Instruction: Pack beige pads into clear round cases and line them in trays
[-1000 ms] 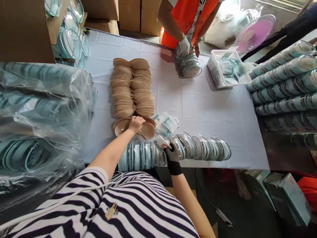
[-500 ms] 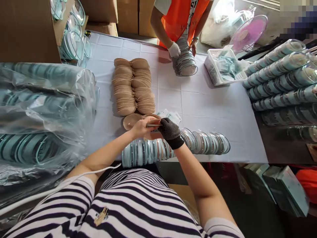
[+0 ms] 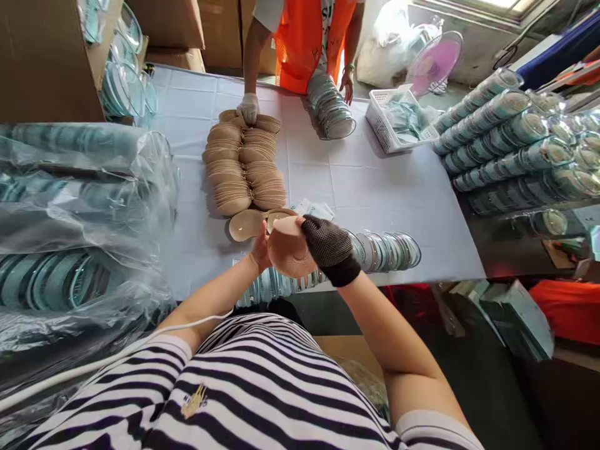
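Note:
A beige adhesive bra point(image 3: 291, 251), its cups partly folded over one another, is held over the near edge of the table. My right hand point(image 3: 330, 247), in a dark dotted glove, pinches its upper right edge. At its left side is my bare left hand point(image 3: 261, 247), thumb up against the edge, other fingers partly hidden behind it. Just beyond my hands another beige bra point(image 3: 246, 225) lies on the cloth, beside white printed packets point(image 3: 313, 209). Below the held bra runs a row of clear plastic cases point(image 3: 389, 251), partly covered by my hands.
Nested beige bras point(image 3: 229, 169) stand in a double row on the white table point(image 3: 356, 181). Across it, a co-worker's gloved hand point(image 3: 249, 107) touches the far end, beside stacked clear cases point(image 3: 332, 109). A white basket point(image 3: 387, 128) stands right; plastic-wrapped stacks point(image 3: 84, 206) fill the left.
The held bra has turned from edge-on to show its broad face, and my left hand has moved to its left side. The co-worker's gloved hand has gone from the cases to the bra row.

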Demonstrator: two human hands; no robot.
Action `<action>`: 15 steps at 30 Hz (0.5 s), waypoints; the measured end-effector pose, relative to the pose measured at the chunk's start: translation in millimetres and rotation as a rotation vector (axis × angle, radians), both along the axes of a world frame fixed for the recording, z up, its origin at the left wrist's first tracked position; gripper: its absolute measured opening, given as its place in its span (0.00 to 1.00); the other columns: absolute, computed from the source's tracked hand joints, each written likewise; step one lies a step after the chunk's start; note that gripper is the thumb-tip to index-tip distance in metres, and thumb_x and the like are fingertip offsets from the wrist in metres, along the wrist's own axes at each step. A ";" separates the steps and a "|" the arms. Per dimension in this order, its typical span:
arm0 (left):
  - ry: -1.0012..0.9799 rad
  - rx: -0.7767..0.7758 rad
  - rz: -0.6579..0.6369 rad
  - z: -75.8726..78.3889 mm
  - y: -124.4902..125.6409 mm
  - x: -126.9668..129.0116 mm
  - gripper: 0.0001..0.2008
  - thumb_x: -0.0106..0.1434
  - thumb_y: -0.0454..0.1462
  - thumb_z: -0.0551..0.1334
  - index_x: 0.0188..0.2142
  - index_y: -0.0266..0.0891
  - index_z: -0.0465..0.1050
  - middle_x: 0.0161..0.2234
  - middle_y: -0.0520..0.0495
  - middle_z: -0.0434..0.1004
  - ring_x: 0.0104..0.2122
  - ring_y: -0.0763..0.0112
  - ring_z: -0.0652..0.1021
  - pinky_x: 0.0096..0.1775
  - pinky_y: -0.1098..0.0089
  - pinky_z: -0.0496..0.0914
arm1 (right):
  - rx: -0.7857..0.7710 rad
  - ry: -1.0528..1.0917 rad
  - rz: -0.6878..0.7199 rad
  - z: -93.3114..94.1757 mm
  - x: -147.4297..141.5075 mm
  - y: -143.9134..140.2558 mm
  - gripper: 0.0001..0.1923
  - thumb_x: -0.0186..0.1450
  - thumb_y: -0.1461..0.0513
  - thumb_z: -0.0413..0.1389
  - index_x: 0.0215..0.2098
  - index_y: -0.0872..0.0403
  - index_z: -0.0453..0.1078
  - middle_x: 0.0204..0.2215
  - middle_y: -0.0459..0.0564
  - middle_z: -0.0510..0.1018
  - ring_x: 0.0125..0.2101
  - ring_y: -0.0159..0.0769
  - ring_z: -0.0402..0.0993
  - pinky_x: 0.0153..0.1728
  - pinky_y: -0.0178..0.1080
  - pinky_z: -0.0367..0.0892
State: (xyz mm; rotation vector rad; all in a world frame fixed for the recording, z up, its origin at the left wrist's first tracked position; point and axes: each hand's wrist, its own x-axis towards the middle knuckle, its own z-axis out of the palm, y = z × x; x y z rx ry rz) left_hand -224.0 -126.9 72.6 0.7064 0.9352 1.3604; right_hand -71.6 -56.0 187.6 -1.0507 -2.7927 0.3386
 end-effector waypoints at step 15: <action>-0.280 -0.500 -0.462 -8.4 1.0 33.9 0.38 0.61 0.65 0.47 0.48 0.35 0.71 0.47 0.37 0.77 0.47 0.53 0.77 0.50 0.51 0.71 | -0.383 -0.136 -0.263 -66.3 75.7 -65.8 0.30 0.69 0.59 0.51 0.68 0.56 0.54 0.57 0.61 0.72 0.50 0.47 0.75 0.48 0.43 0.71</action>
